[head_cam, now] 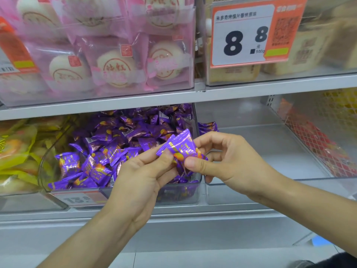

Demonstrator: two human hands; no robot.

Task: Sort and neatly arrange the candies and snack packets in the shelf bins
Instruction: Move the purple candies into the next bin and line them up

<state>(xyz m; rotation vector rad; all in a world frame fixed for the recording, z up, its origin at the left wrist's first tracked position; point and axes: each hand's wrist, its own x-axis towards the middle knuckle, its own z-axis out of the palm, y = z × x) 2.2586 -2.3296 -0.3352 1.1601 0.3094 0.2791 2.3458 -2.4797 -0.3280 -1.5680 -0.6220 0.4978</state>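
Purple candies held in a small bunch just in front of the middle bin, above its right front corner. Pinched from the left by the left hand, thumb and fingers curled on the wrappers; gripped from the right by the right hand, thumb pressed on the front wrapper.

Judged partway through: middle bin already heaped with matching candies, though lying loose and jumbled, not yet tidy. A few strays still left at the back of the right bin, otherwise bare, probably next to be moved over.

Open room in front of the shelf and inside the right bin. Tight overhead: upper shelf edge low above the bins. Clear divider wall between the two bins to be lifted over. Yellow packets crowding the left side.
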